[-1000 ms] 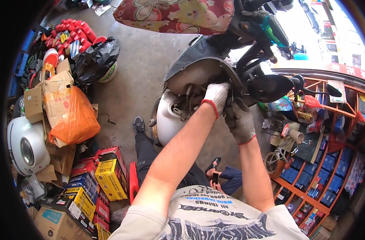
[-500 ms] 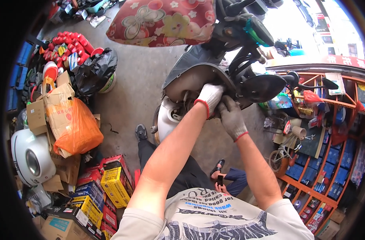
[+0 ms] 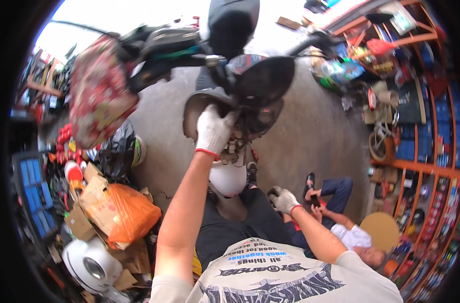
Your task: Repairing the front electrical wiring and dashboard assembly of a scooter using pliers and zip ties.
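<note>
In front of me stands a scooter, its dark front panel (image 3: 192, 113) loosened from the body, with exposed wiring and metal parts (image 3: 234, 146) under it and a white mudguard (image 3: 227, 179) below. My left hand (image 3: 212, 130), in a white knit glove with a red cuff, grips the panel's lower inner edge; its fingertips are hidden inside. Down by my right thigh, apart from the scooter, my gloved right hand (image 3: 285, 200) has curled fingers. Whatever lies in that hand, if anything, is too small to make out.
A flowered padded cover (image 3: 101, 96) hangs at the handlebar's left. An orange bag (image 3: 121, 212), cartons and a white shell part (image 3: 91, 265) crowd the left floor. On the right, a seated person (image 3: 348, 235) holds a phone beside orange shelving (image 3: 426, 169).
My right hand has left the scooter and come back beside my thigh. My left hand has stayed at the panel. The handlebar has swung, and my view has turned rightward.
</note>
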`<action>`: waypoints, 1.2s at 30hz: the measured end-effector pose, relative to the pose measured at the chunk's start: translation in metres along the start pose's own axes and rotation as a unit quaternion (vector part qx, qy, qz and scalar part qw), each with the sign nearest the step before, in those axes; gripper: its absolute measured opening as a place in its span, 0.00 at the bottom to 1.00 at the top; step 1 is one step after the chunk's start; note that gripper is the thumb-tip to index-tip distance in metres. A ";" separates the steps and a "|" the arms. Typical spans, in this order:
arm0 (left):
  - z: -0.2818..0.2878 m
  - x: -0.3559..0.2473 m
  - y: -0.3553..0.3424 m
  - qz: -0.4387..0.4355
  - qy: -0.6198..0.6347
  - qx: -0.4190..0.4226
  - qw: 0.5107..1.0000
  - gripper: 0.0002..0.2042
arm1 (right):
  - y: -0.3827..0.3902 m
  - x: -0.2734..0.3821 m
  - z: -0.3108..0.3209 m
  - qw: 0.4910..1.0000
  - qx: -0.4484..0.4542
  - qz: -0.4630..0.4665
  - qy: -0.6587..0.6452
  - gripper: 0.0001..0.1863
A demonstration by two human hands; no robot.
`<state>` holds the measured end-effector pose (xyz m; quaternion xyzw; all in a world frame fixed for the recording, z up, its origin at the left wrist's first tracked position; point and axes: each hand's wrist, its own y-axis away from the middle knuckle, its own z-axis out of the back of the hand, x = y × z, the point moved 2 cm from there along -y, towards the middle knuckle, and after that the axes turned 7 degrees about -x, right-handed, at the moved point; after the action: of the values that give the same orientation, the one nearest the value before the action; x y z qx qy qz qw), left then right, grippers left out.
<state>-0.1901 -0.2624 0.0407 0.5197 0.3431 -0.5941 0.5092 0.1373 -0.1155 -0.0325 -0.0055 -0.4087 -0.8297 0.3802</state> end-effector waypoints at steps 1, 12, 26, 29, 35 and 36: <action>-0.006 -0.001 -0.002 0.013 -0.071 0.001 0.997 0.18 | 0.001 -0.021 -0.001 0.998 0.006 -0.050 -0.046 0.17; -0.052 0.015 0.004 0.009 -0.029 -0.099 0.995 0.10 | -0.096 -0.194 -0.028 0.968 -0.046 -0.115 -0.217 0.15; -0.128 0.054 0.008 -0.009 -0.290 -0.210 0.934 0.14 | -0.575 -0.350 -0.092 0.976 -0.113 -0.170 -0.078 0.20; -0.142 0.081 0.007 -0.011 -0.335 -0.242 0.911 0.15 | -0.685 -0.354 -0.090 0.963 -0.197 -0.180 -0.038 0.19; -0.152 0.123 0.004 0.005 -0.389 -0.281 0.878 0.17 | -0.805 -0.347 -0.111 0.940 -0.241 -0.240 -0.028 0.19; -0.152 0.126 0.003 0.006 -0.394 -0.282 0.875 0.17 | -0.812 -0.348 -0.112 0.939 -0.246 -0.237 -0.026 0.17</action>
<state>-0.1388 -0.1522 -0.1148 0.0788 0.2637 -0.6244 0.7310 -0.0980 0.3321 -0.7659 -0.0231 -0.1908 -0.9700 0.1487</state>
